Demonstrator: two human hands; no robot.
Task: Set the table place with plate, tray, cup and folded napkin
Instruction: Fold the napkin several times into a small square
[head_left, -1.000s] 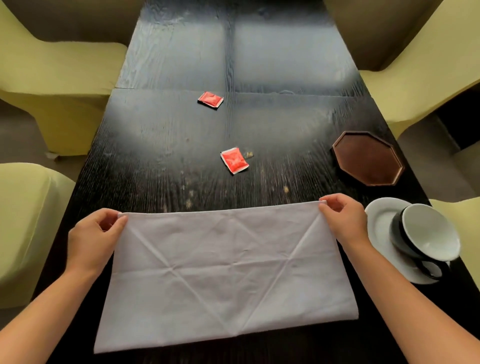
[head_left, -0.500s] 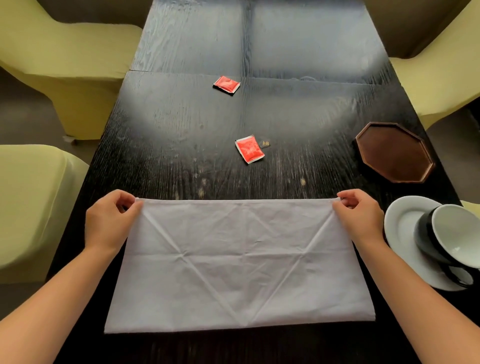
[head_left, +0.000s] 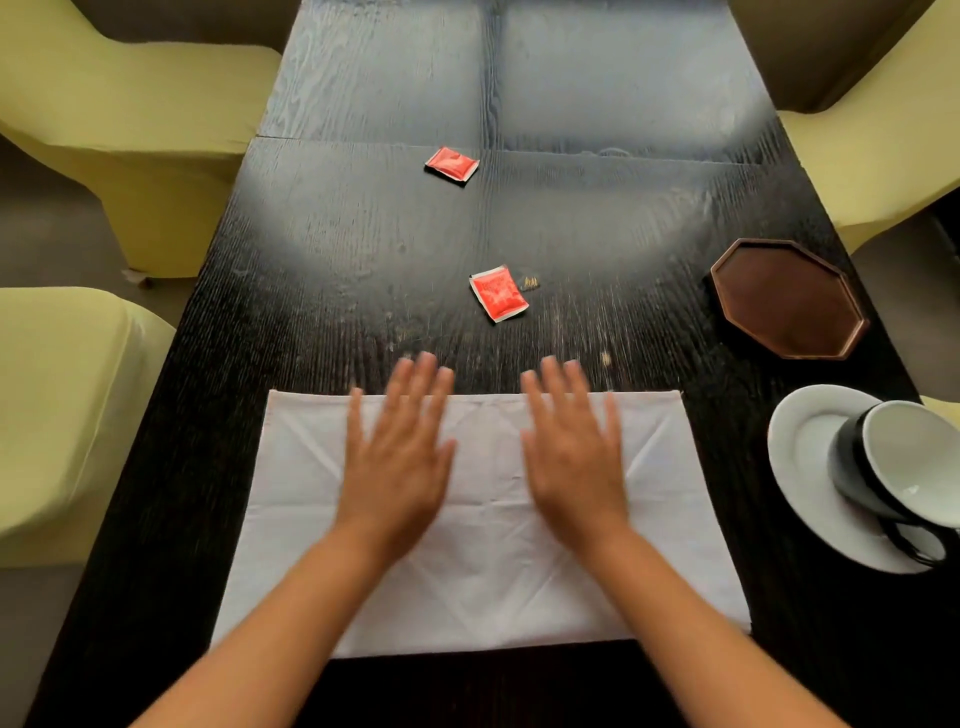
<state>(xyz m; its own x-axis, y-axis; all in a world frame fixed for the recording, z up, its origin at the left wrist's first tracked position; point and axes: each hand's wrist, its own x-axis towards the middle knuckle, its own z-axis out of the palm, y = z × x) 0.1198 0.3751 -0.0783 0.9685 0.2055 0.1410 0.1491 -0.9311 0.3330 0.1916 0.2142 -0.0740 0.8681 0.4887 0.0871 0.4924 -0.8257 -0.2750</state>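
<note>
A white napkin, folded into a wide rectangle, lies flat on the near part of the dark table. My left hand and my right hand lie flat on its middle, side by side, fingers straight and pointing away from me, both slightly blurred. At the right edge stands a white plate with a black-and-white cup tipped on its side on it. Beyond them sits a brown octagonal tray.
Two red sachets lie on the table: one just beyond the napkin, another farther off. Yellow-green chairs flank the table, two on the left and one at the far right.
Both hands have let go of the napkin's far corners and moved inward to lie flat on its middle. The napkin lies where it was.
</note>
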